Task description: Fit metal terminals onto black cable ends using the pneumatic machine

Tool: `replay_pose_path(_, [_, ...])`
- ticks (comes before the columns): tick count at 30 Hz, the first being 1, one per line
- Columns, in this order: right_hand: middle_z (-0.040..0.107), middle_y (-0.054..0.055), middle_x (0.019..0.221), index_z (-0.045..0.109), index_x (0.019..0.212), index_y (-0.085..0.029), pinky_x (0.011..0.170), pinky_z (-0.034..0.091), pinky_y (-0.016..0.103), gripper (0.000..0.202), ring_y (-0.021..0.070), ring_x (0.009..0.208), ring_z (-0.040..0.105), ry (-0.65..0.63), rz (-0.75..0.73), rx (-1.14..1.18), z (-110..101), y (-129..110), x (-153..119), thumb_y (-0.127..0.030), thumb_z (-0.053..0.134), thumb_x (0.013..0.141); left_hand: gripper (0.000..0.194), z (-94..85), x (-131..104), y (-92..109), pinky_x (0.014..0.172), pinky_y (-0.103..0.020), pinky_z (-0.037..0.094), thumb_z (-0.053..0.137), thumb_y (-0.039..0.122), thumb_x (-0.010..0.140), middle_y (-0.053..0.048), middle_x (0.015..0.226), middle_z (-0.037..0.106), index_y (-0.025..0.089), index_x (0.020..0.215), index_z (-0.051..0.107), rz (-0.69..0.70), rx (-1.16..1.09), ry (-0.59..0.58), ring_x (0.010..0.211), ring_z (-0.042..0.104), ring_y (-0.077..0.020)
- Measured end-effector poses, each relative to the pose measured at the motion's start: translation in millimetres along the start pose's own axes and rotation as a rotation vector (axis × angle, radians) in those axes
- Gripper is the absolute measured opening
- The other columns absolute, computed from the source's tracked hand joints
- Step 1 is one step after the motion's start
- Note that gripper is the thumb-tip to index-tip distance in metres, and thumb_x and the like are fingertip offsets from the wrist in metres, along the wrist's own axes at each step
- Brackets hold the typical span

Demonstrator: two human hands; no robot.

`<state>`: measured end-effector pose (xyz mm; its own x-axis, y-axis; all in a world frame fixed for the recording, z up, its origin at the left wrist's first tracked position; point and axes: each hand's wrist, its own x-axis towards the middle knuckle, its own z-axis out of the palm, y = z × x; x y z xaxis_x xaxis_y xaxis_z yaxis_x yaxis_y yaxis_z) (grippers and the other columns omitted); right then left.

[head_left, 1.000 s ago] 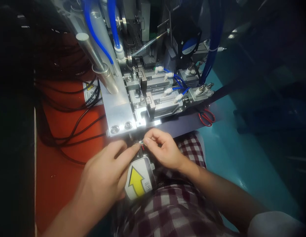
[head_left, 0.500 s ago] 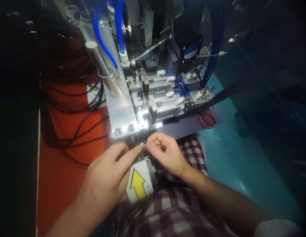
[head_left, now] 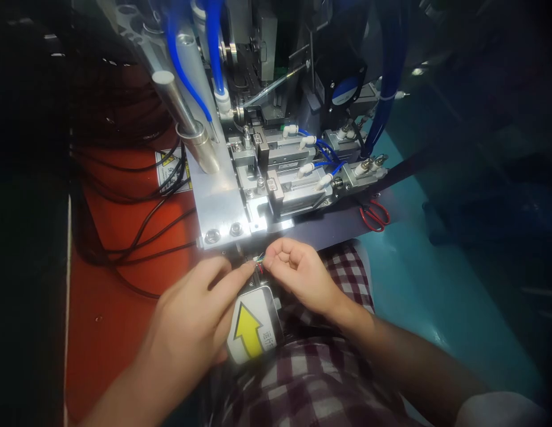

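Several thin coloured wires (head_left: 260,260), one of them red, show between my two hands just in front of the machine. My left hand (head_left: 200,302) is closed, its thumb and forefinger pinching the left end of the wires. What else lies inside its grip is hidden. From the other side my right hand (head_left: 300,270) pinches the wires' other end between thumb and forefinger, with the remaining fingers curled. Below the fingertips is a white plate with a yellow arrow (head_left: 249,332), partly covered by my left hand.
A metal plate (head_left: 220,204) with bolts and a steel post (head_left: 180,107) stands beyond my hands. Pneumatic cylinders (head_left: 298,193) with blue hoses are to its right. Red-handled scissors (head_left: 374,215) lie at the right; black cables (head_left: 142,231) cross the orange surface at left.
Both hands stay nearly in place, still pinching the wires. The coloured strands between the fingertips look slightly more spread out now.
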<state>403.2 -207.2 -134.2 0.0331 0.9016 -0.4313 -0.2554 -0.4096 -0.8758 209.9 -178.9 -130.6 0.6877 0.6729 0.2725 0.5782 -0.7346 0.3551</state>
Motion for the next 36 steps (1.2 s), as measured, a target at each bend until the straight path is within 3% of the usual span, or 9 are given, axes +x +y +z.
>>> replay_pose_path(9, [0.043,-0.010,0.053,0.055,0.070,-0.018,0.044,0.026,0.020,0.009,0.0055,0.047,0.034,0.074,-0.067,-0.159,1,0,-3,-0.019,0.062,0.076,0.030,0.4,-1,0,0.058,-0.024,0.041,0.041,0.022,0.101,-0.001,0.090,0.053,0.024,0.125,0.058,-0.003,0.032,-0.024,0.071,0.055,-0.0124])
replay_pose_path(17, [0.044,-0.009,0.054,0.057,0.075,-0.018,0.045,0.027,0.021,0.009,0.0070,0.047,0.037,0.007,0.046,-0.165,-4,-4,-3,-0.023,0.063,0.079,0.030,0.8,0,0,0.058,-0.023,0.042,0.041,0.021,0.101,-0.001,0.089,0.054,0.024,0.124,0.059,-0.005,0.026,-0.015,0.069,0.055,-0.0126])
replay_pose_path(22, [0.044,-0.007,0.057,0.060,0.080,-0.017,0.048,0.029,0.023,0.016,0.0081,0.051,0.038,0.038,-0.050,-0.218,-4,-8,-5,-0.032,0.065,0.083,0.031,1.0,0,1,0.056,-0.023,0.042,0.044,0.015,0.097,-0.001,0.088,0.054,0.023,0.122,0.061,-0.015,0.014,-0.020,0.068,0.055,-0.0120])
replay_pose_path(27, [0.046,-0.006,0.059,0.059,0.078,-0.017,0.050,0.032,0.023,0.015,0.0083,0.053,0.040,0.057,-0.087,-0.220,-2,-5,-2,-0.030,0.065,0.082,0.034,0.2,0,2,0.052,-0.021,0.040,0.044,0.012,0.095,-0.001,0.089,0.054,0.024,0.123,0.061,-0.029,0.005,-0.034,0.067,0.055,-0.0111])
replay_pose_path(36, [0.041,-0.010,0.049,0.052,0.068,-0.019,0.043,0.026,0.021,0.017,0.0060,0.044,0.033,0.144,0.024,-0.102,8,-3,1,-0.028,0.064,0.077,0.035,0.9,-2,0,0.055,-0.023,0.041,0.045,0.013,0.095,-0.001,0.089,0.054,0.024,0.124,0.060,-0.022,0.019,-0.028,0.068,0.055,-0.0123])
